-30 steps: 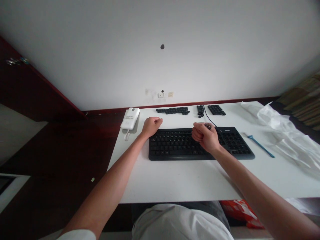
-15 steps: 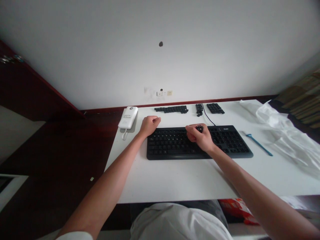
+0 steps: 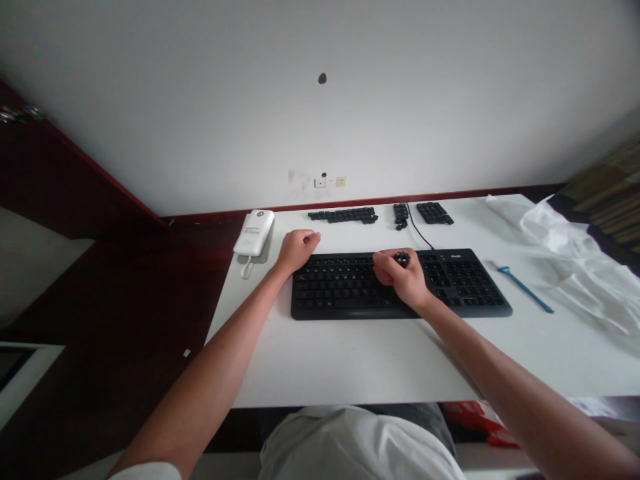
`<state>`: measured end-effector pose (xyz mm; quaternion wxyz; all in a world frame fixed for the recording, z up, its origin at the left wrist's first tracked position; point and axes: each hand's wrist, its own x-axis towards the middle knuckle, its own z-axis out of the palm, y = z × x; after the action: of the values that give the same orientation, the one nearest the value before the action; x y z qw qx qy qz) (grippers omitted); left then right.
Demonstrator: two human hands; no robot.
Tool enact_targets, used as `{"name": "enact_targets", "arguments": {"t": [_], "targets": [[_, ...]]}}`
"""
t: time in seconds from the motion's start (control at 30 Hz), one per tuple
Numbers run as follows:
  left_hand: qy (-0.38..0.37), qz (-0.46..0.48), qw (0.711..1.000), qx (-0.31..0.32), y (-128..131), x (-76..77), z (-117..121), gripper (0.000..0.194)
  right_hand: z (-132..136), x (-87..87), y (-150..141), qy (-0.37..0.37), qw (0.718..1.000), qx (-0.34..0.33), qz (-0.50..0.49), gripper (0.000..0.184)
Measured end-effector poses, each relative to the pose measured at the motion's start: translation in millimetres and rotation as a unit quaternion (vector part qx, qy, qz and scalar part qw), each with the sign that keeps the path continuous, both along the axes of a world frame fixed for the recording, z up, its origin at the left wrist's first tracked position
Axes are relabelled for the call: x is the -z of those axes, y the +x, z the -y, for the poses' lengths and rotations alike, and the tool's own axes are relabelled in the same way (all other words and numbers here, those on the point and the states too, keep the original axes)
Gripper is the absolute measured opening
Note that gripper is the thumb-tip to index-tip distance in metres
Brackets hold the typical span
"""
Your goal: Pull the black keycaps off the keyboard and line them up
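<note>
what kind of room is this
Probably a home or hotel room used as a workspace: a white desk against a plain wall holds a keyboard and a white phone, with wall sockets behind and rumpled bedding alongside.

Right hand [image 3: 403, 279] over black keyboard [image 3: 350, 288], small dark keycap [image 3: 401, 257] in its grip; left hand [image 3: 296, 248] fisted beside it.

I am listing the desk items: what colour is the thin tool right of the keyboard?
Blue tool, in the head view.
</note>
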<state>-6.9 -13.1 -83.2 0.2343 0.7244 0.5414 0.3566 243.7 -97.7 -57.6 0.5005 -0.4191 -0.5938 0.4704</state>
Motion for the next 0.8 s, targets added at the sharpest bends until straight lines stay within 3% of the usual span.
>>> {"name": "enact_targets", "arguments": {"t": [0.3, 0.8], "targets": [[0.003, -0.004, 1.0, 0.003, 0.3, 0.2, -0.2, 0.048, 0.5, 11.4, 2.6, 0.029, 0.999, 0.014, 0.003, 0.055], [-0.002, -0.011, 1.0, -0.009, 0.3, -1.7, 1.1, 0.047, 0.1, 12.4, 0.5, 0.017, 0.999, 0.008, -0.026, 0.053]]}}
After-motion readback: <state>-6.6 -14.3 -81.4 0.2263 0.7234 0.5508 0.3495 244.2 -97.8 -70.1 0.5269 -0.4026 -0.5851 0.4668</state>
